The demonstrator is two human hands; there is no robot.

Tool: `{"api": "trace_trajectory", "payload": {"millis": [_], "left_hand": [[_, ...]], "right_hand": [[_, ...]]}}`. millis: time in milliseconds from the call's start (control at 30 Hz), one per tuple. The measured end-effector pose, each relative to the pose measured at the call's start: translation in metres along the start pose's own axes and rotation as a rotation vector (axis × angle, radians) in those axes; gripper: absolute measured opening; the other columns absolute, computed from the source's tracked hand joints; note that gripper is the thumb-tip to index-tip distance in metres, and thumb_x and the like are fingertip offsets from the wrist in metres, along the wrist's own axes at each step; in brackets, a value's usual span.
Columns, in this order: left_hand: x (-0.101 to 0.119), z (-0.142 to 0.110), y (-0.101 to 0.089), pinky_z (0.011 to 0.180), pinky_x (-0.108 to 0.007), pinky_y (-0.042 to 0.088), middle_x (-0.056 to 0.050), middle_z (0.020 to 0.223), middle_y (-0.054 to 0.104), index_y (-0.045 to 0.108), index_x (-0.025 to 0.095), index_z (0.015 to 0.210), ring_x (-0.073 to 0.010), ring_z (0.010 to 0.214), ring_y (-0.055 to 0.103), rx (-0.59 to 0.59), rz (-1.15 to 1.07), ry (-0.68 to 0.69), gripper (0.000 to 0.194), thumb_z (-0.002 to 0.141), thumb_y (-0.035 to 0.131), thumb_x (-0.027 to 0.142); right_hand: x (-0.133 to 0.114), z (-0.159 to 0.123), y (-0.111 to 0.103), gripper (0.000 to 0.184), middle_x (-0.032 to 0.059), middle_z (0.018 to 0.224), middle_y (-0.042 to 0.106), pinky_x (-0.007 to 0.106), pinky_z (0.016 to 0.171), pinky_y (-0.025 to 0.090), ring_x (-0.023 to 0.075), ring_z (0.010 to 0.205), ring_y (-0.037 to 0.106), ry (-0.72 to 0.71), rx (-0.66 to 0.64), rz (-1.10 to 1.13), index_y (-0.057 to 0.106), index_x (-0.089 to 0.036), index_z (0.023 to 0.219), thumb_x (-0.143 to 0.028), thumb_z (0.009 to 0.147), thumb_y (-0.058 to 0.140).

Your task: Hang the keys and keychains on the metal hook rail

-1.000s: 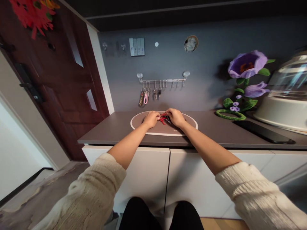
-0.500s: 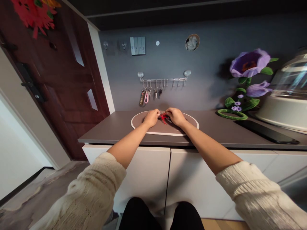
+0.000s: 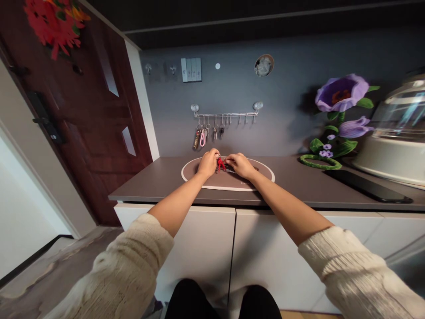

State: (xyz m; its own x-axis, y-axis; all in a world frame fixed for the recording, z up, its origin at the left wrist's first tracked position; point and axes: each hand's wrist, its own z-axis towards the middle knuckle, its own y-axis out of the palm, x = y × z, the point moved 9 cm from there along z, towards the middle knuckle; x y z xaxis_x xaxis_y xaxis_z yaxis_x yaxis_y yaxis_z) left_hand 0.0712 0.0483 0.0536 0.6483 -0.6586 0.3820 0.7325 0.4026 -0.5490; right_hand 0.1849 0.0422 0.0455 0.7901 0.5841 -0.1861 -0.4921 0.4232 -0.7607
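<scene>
My left hand [image 3: 209, 163] pinches the top of a red corded keychain [image 3: 221, 164], whose red strands hang down over the mat. A small bit of metal shows at the left fingertips. Just to the right, my right hand [image 3: 240, 165] has its thumb and fingers drawn together close to the strands. What those fingers hold is too small to tell. Dark and metallic pieces lie partly hidden below the right hand. Both hands are above an oval brown mat [image 3: 226, 182] with a pale rim.
Several keys and a pink strap [image 3: 202, 138] hang from a clear hook rail [image 3: 229, 115] on the wall. At right on the counter [image 3: 292, 190] are a purple flower ornament [image 3: 341, 95], a black phone [image 3: 368, 186] and a domed appliance [image 3: 398, 150]. A dark red door [image 3: 99, 168] stands left.
My left hand has raised the red keychain slightly, and it now hangs upright. My right fingers have drawn a little away from it. The view has tilted slightly.
</scene>
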Motion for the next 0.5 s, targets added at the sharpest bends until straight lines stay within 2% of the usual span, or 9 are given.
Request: {"api": "trace_trajectory", "payload": {"millis": [300,500], "left_hand": [[0.006,0.001,-0.007,0.074,-0.026,0.038,-0.004,0.081,0.058,0.052,0.018,0.085,-0.0153,0.080,0.051,0.079,0.015,0.074,0.018,0.083,0.036,0.011],[0.010,0.000,-0.010,0.075,-0.026,0.038,-0.004,0.085,0.059,0.052,0.018,0.088,-0.0156,0.083,0.051,0.097,0.046,0.088,0.019,0.084,0.034,0.012]], "right_hand": [[-0.014,0.001,0.010,0.028,0.0064,0.087,0.066,0.026,0.077,0.033,0.0141,0.074,0.052,-0.104,-0.086,0.095,0.063,-0.018,0.089,-0.030,0.087,0.038],[-0.017,0.001,0.015,0.036,0.0039,0.076,0.063,0.024,0.074,0.032,0.0125,0.070,0.049,-0.123,-0.123,0.145,0.063,-0.016,0.085,-0.038,0.087,0.034]]}}
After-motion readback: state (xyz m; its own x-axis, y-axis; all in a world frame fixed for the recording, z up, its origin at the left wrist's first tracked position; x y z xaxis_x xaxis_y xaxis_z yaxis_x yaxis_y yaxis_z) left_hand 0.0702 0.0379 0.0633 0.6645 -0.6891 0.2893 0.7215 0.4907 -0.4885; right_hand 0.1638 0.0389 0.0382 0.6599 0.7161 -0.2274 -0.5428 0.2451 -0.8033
